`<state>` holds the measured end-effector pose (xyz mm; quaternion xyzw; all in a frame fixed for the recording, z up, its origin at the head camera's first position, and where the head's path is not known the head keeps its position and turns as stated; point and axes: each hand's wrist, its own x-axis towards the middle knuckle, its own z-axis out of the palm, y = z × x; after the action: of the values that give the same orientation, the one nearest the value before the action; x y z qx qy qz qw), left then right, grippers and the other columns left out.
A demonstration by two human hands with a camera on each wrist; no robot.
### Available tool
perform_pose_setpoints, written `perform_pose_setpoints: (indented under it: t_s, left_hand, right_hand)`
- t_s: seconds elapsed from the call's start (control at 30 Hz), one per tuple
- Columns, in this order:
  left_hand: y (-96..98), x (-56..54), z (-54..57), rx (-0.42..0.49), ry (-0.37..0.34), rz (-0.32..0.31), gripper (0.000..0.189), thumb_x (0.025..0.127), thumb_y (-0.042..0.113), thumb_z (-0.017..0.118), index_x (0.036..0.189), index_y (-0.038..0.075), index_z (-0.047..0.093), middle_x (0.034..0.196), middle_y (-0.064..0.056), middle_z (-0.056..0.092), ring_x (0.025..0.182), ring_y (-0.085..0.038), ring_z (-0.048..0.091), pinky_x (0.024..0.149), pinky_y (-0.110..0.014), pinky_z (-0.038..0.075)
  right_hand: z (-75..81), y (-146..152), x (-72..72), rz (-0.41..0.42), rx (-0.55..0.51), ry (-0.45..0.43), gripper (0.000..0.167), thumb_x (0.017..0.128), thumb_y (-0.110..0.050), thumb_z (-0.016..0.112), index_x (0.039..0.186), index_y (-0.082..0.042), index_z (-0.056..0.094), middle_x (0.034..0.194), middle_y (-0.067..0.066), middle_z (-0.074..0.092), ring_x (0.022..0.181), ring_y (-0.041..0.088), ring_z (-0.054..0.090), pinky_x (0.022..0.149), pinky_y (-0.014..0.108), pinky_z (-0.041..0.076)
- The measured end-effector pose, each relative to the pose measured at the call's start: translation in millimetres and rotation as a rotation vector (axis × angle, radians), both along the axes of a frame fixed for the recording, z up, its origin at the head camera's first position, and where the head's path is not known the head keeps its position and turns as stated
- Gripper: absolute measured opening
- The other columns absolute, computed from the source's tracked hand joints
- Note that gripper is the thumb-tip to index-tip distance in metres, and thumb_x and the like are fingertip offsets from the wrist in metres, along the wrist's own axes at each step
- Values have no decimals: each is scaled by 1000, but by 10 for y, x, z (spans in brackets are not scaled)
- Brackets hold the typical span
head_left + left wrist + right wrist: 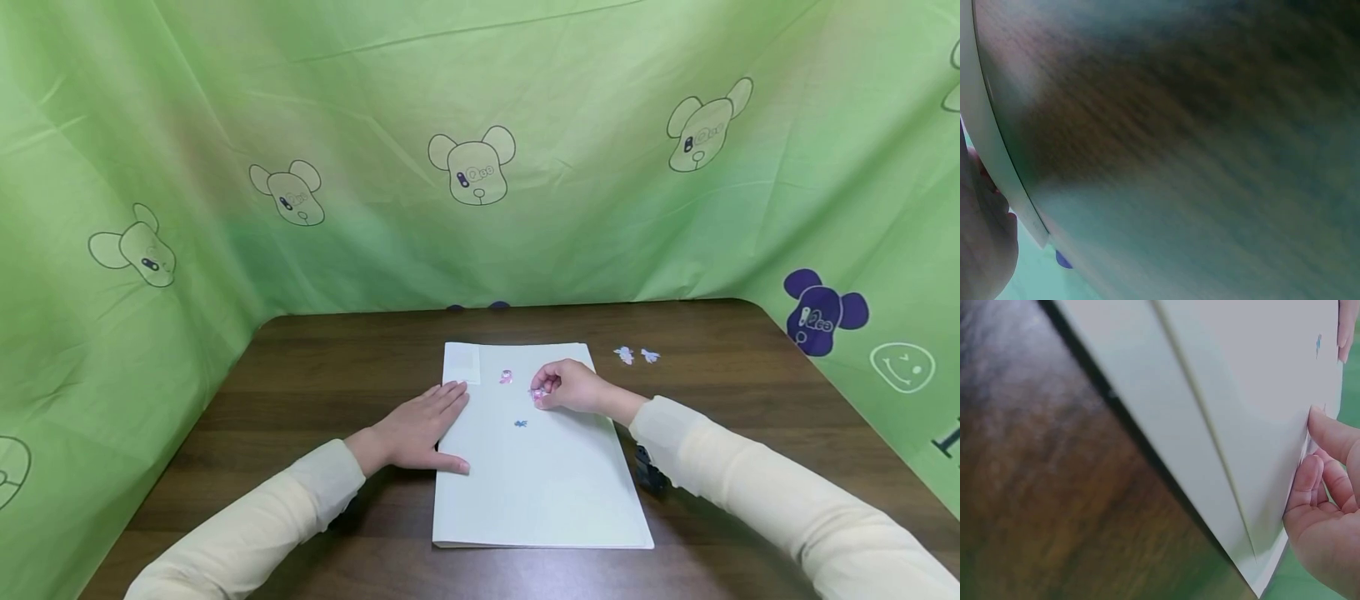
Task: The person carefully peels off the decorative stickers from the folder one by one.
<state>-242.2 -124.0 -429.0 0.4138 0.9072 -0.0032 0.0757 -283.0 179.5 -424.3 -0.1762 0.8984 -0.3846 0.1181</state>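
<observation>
A white folder point(540, 492) lies on the brown table. My left hand point(422, 427) rests on its left edge with the fingers spread and straight; part of that hand point(985, 244) shows at the side of the left wrist view. Between thumb and fingers my right hand point(572, 387) pinches a small pink and purple sticker point(538, 395), low over the folder's upper right part. In the right wrist view, the thumb and fingertips point(1314, 469) come right down to the white surface. A pink sticker point(506, 377) and a small blue sticker point(521, 424) are on the folder nearby.
Two pale purple cut-out pieces point(636, 356) lie on the table point(337, 350) beyond the folder's upper right corner. A white rectangle point(462, 364) sits at the folder's upper left. A dark object point(649, 472) is partly hidden under the right sleeve. Green printed cloth point(480, 250) hangs behind.
</observation>
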Motion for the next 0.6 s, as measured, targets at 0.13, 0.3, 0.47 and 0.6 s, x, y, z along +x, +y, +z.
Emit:
perform_pose_setpoints:
  t_s: [0.13, 0.3, 0.47, 0.6]
  left_hand:
    - [-4, -1, -11, 4, -4, 3, 109, 83, 83, 36, 156, 5, 13, 162, -9, 6, 148, -20, 2, 117, -35, 6]
    - [-2, -4, -19, 0, -5, 9, 110, 82, 83, 35, 156, 5, 12, 162, -8, 5, 148, -19, 1, 117, -34, 6]
    - [-3, -10, -18, -13, -6, 15, 110, 81, 84, 34, 156, 6, 11, 162, -7, 4, 147, -18, 0, 117, -34, 5]
    - [-6, -15, -18, -16, -11, 18, 110, 81, 85, 33, 156, 7, 11, 162, -7, 4, 147, -18, -1, 117, -34, 5]
  right_hand:
    - [0, 3, 2, 5, -2, 7, 16, 84, -6, 76, 97, -3, 68, 80, 2, 55, 78, 18, 48, 70, 29, 43]
    - [4, 17, 2, 13, -13, 21, 12, 85, -8, 75, 96, -3, 71, 81, 2, 59, 79, 17, 50, 71, 29, 44]
    - [-15, 29, -9, 11, -18, 47, 12, 86, -9, 75, 95, -3, 73, 81, 1, 62, 78, 17, 51, 71, 28, 45]
    - [-31, 39, -22, 0, -20, 62, 13, 86, -9, 74, 96, -1, 74, 84, 1, 65, 79, 16, 53, 72, 29, 46]
